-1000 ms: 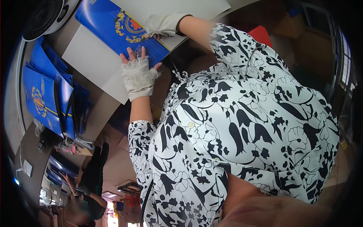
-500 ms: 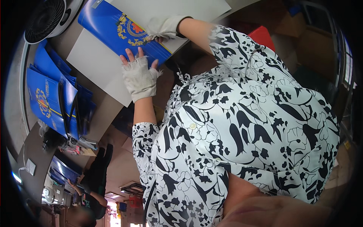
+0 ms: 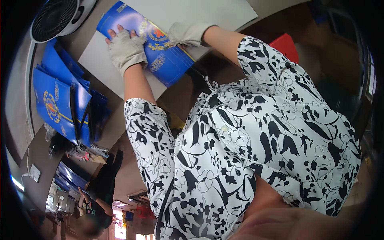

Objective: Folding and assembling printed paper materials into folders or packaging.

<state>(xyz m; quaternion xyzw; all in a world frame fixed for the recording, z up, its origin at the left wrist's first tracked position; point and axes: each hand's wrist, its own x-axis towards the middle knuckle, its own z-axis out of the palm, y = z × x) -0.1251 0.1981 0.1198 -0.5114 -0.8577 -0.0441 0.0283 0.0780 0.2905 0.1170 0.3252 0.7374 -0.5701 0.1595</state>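
A glossy blue printed folder-like piece (image 3: 175, 67) with a gold and red emblem lies slanted on a white board (image 3: 96, 60) on the table. My left hand (image 3: 127, 49), in a pale fingerless glove, rests flat on its left part with fingers spread. My right hand (image 3: 187, 35), gloved the same way, is closed at its right edge, fingers curled under and partly hidden. To the left stands a loose pile of similar blue pieces (image 3: 54, 102), some bent and leaning, with dark edges.
A round black and white fan (image 3: 56, 18) stands at the upper left. Small items (image 3: 86, 154) lie below the pile. A red object (image 3: 285, 47) is beyond my right arm. At the lower left, another person (image 3: 98, 200) works at the same long table (image 3: 30, 160).
My left hand has moved up and left along the blue piece, from its lower edge to its left part. My right hand stays at the right edge.
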